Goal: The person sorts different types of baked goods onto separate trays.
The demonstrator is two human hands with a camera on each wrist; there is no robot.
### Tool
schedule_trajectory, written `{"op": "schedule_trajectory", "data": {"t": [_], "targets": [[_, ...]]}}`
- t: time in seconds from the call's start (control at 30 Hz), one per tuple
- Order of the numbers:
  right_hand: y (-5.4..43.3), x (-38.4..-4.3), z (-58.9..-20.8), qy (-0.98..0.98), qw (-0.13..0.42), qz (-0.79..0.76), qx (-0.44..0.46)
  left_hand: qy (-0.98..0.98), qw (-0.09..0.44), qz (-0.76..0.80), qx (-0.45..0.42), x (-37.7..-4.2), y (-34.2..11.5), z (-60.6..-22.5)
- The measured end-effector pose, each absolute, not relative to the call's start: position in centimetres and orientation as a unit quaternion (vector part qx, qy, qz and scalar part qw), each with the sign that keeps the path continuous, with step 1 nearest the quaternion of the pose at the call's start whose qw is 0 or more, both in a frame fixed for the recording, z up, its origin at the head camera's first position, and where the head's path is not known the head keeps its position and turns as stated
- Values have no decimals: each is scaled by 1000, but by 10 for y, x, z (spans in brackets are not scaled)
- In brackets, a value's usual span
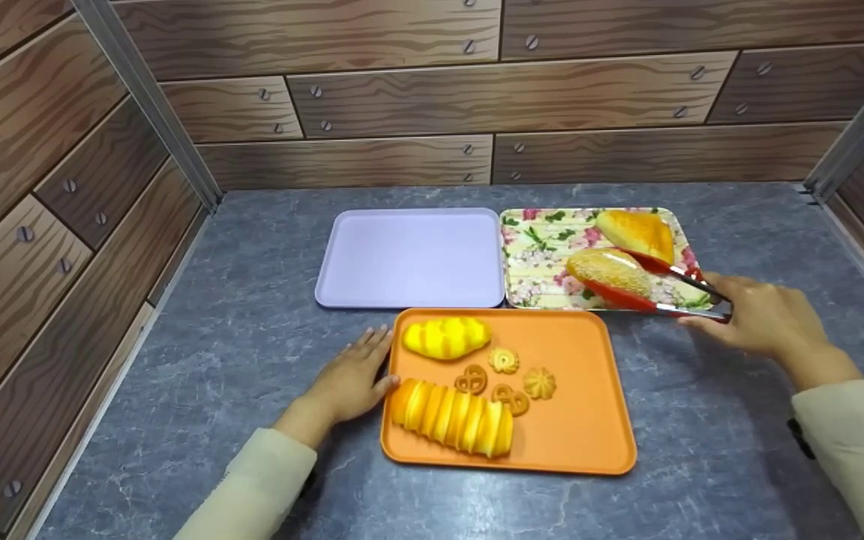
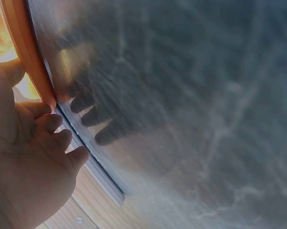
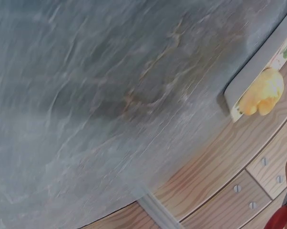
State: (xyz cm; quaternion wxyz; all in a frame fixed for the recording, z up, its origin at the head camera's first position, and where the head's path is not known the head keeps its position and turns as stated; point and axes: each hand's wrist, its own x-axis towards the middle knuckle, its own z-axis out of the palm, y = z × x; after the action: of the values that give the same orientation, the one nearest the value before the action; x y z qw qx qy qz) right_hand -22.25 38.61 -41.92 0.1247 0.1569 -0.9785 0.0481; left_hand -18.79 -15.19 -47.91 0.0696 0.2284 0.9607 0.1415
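Note:
My right hand (image 1: 762, 315) grips red-tipped tongs (image 1: 687, 292), whose two red ends sit on either side of an oval seeded bread roll (image 1: 608, 271). The roll is over the floral tray (image 1: 541, 259); whether it touches the tray I cannot tell. Behind it on that tray lies a golden wedge-shaped bread (image 1: 636, 232). My left hand (image 1: 349, 382) rests with extended fingers at the left edge of the orange tray (image 1: 567, 442). In the left wrist view, the fingers of the left hand (image 2: 43, 148) lie by the orange rim. Only the tongs' red part (image 3: 279, 218) shows in the right wrist view.
On the orange tray are a yellow striped bun (image 1: 447, 337), a ridged long loaf (image 1: 453, 418), pretzel-shaped cookies (image 1: 471, 379) and flower-shaped cookies (image 1: 539, 383). A lilac tray (image 1: 413, 259) stands left of the floral one. Wood-patterned walls (image 1: 394, 97) enclose the grey tabletop (image 1: 229, 300).

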Motion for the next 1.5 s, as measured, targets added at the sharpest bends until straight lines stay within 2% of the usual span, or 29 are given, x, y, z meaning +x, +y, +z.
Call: {"op": "schedule_trajectory", "data": {"t": [0.6,1.5], "targets": [[422,-224,-424,-990,79,28,116,961,76,147,223,-187,-152,-478],[434,-228,-425,-990,67,7,120,961,80,147,221,-187,-153,-478]]}}
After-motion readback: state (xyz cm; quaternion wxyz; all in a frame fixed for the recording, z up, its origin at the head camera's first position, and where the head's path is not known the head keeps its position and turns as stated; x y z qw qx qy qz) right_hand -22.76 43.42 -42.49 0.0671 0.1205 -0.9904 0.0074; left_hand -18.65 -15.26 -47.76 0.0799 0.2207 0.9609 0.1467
